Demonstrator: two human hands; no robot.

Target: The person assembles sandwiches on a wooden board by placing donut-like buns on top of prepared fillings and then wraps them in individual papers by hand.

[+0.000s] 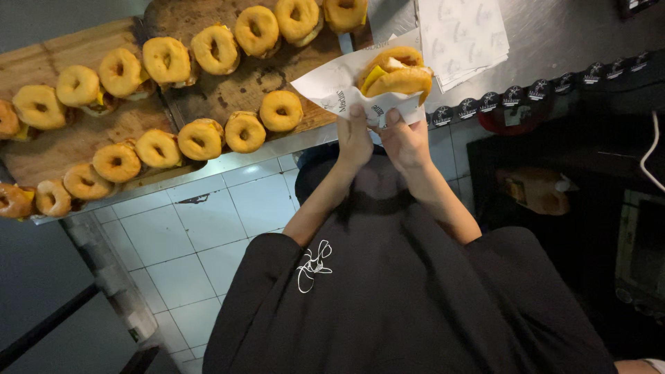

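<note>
We pinch the paper wrapper (332, 86) with both hands (355, 138) (405, 142) around one bagel sandwich (396, 73) (apparently half-wrapped); at nine o'clock, rows of sandwiches (159, 149) wait bare.

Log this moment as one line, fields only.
left hand: grips wrapper | right hand: grips wrapper | wrapper: holds bagel sandwich | boards: rows of sandwiches

A golden bagel sandwich (396, 73) – yellow cheese and white filling showing at its edge – is lying tilted in a white paper wrapper (339, 86), which is opening beneath it, raised just beside the counter edge.
</note>
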